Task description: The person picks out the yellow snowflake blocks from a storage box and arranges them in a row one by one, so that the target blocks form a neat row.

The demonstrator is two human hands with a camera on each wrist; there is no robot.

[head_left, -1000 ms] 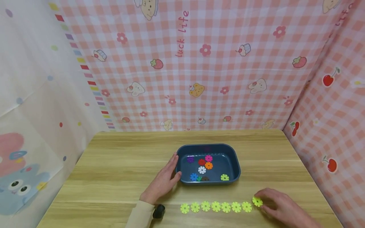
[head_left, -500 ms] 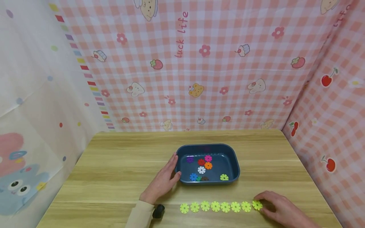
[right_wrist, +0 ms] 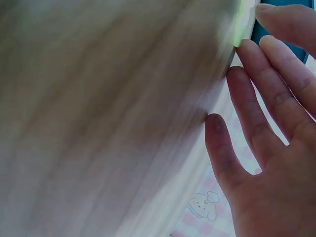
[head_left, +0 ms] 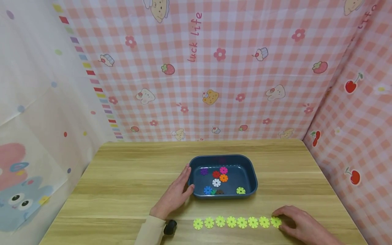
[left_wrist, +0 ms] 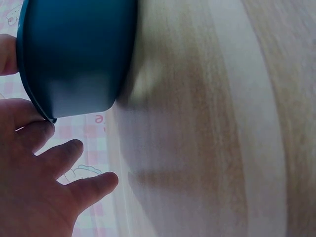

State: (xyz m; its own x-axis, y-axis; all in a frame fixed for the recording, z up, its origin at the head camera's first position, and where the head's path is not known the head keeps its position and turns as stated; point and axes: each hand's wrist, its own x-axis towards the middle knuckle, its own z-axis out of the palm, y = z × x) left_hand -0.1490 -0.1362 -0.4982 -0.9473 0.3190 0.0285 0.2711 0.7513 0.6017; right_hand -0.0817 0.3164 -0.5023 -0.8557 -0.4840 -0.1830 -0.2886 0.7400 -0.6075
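A dark blue tray stands mid-table with my left hand resting against its left end. The left fingers are mostly straight and spread, touching the tray's rim in the left wrist view. Below the tray, several yellow-green flower-shaped discs lie in a sideways row. At the row's right end my right hand pinches the last disc between thumb and forefinger, and this disc lies beside its neighbour. In the right wrist view the other right fingertips touch the table, and only a blurred yellow-green edge shows.
Inside the tray lie a purple disc, a pink disc, a white disc, a yellow-green disc and several other coloured ones. The wooden table meets a checked cloth wall at the back.
My right hand has brought the last yellow-green disc slightly down, level with the row's right end. Over the last half second hardly anything moves. My left hand stays at the tray.
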